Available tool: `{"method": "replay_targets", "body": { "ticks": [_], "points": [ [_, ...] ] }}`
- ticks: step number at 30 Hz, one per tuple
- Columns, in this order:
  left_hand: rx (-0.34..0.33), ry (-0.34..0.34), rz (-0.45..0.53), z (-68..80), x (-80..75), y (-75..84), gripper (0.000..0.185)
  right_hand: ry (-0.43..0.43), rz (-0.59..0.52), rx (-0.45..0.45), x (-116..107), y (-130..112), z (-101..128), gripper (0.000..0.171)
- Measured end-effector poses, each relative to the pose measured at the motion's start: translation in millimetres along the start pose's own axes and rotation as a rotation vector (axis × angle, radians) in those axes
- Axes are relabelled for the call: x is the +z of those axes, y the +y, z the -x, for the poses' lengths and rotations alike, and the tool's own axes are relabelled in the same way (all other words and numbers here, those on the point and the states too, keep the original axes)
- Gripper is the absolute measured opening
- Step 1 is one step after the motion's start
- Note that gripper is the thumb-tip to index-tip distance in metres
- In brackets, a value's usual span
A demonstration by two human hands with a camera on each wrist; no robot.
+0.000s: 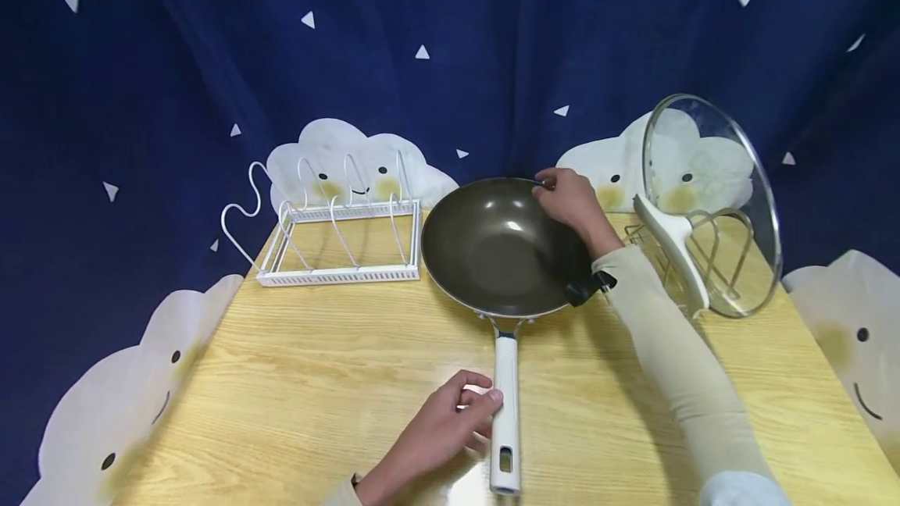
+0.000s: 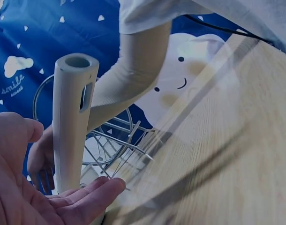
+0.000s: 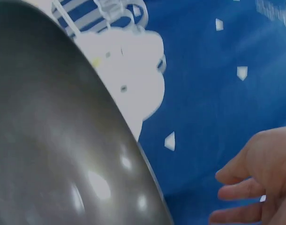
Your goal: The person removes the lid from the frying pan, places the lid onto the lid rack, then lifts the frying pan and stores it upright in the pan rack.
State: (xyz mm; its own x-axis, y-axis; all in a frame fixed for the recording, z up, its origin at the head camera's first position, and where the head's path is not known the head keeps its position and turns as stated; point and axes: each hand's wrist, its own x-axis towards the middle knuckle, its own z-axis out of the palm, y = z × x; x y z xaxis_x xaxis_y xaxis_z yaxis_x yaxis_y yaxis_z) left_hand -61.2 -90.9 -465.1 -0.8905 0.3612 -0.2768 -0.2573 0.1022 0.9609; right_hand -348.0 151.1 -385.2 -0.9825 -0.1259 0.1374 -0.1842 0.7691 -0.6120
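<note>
A dark wok (image 1: 502, 256) with a white handle (image 1: 505, 412) is in the middle of the head view, its handle towards me. My left hand (image 1: 450, 420) is at the left of the handle, thumb right against its side. In the left wrist view the fingers (image 2: 94, 199) of that hand are fairly straight, with the handle between them and the thumb. My right hand (image 1: 573, 201) is by the wok's far right rim, its fingertips overlapping the rim in the head view. The right wrist view shows its loosely bent fingers (image 3: 239, 190) apart from the rim.
A white wire rack (image 1: 337, 276) stands on the wooden table (image 1: 316, 381) left of the wok. At the right, a glass lid (image 1: 773, 233) with a white handle (image 1: 675, 240) stands upright in a metal wire rack (image 1: 738, 225). A dark blue curtain (image 1: 492, 61) hangs behind.
</note>
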Motion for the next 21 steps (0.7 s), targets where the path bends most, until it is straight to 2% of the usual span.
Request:
{"method": "replay_targets", "body": {
  "ticks": [6,12,16,21],
  "points": [
    [-0.008,-0.055,-0.015,11.8,4.0,-1.3,0.053,-0.012,0.016,-0.060,-4,-21,56,0.048],
    [-0.029,-0.121,0.034,21.9,10.2,3.0,0.061,-0.029,-0.030,-0.141,-2,-36,113,0.050],
    [-0.035,-0.143,0.056,25.1,13.8,4.9,0.061,-0.043,-0.072,-0.173,5,-36,146,0.052],
    [0.003,-0.166,0.137,26.1,17.7,2.7,0.048,-0.078,-0.122,-0.156,13,-30,179,0.054]
  ]
}}
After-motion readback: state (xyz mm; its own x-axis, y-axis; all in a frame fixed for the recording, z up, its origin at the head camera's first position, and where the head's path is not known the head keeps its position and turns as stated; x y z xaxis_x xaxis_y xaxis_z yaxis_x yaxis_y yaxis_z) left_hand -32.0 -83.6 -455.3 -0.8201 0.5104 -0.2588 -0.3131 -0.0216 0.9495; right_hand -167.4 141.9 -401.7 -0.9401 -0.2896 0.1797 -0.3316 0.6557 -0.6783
